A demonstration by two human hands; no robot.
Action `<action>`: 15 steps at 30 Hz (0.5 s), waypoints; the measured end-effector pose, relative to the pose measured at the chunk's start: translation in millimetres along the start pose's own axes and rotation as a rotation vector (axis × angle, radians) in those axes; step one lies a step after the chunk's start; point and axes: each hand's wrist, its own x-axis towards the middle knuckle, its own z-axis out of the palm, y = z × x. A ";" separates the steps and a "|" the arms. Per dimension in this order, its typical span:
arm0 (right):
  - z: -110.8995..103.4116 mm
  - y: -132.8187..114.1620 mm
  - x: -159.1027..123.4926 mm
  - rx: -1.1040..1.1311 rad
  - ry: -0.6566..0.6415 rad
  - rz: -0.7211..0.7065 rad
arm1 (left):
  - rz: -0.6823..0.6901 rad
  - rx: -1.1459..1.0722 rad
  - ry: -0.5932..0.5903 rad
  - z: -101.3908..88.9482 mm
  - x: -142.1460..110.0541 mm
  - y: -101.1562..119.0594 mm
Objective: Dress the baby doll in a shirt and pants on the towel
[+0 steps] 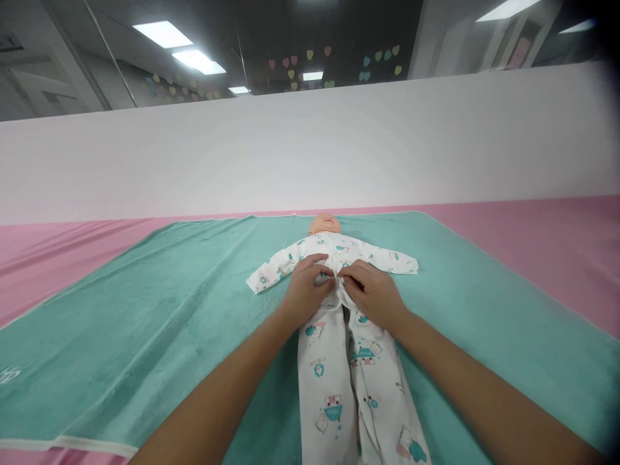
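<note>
A baby doll (325,223) lies on its back, its head toward the far edge. It wears a white printed baby shirt (351,247) with the sleeves spread out to both sides, and matching white trousers (322,381) with the legs toward me. Over the doll's belly, my left hand (310,284) pinches the front of the shirt between thumb and fingers. Close beside it, my right hand (371,289) also pinches the shirt front, near its middle opening. The fingertips almost meet, and any fastener between them is too small to make out.
Beneath the doll is a teal blanket (194,310) with a pale border, spread over a pink sheet (542,252). A white wall panel (310,148) rises behind the far edge. Above it, dark glass (358,39) carries heart stickers and light reflections.
</note>
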 end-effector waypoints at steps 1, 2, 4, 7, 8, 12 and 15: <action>0.0 -0.1 0.0 0.005 0.000 0.000 | -0.009 0.002 0.000 0.0 0.2 1.0; 0.0 -0.2 0.0 0.012 0.001 0.000 | -0.020 0.005 0.004 0.4 0.5 2.2; 0.0 -0.4 0.1 0.022 -0.001 0.003 | -0.044 0.017 0.019 2.3 1.4 4.6; 0.0 -0.5 0.2 0.023 -0.007 0.009 | -0.075 0.044 0.060 6.9 2.9 7.8; 0.1 -0.4 0.2 0.020 -0.007 0.010 | -0.081 0.053 0.073 8.3 3.2 8.6; 0.7 0.2 0.7 0.007 -0.006 0.011 | -0.076 0.073 0.096 11.2 3.3 10.2; 1.0 0.6 0.8 -0.001 -0.006 0.004 | -0.063 0.080 0.101 10.5 2.5 10.3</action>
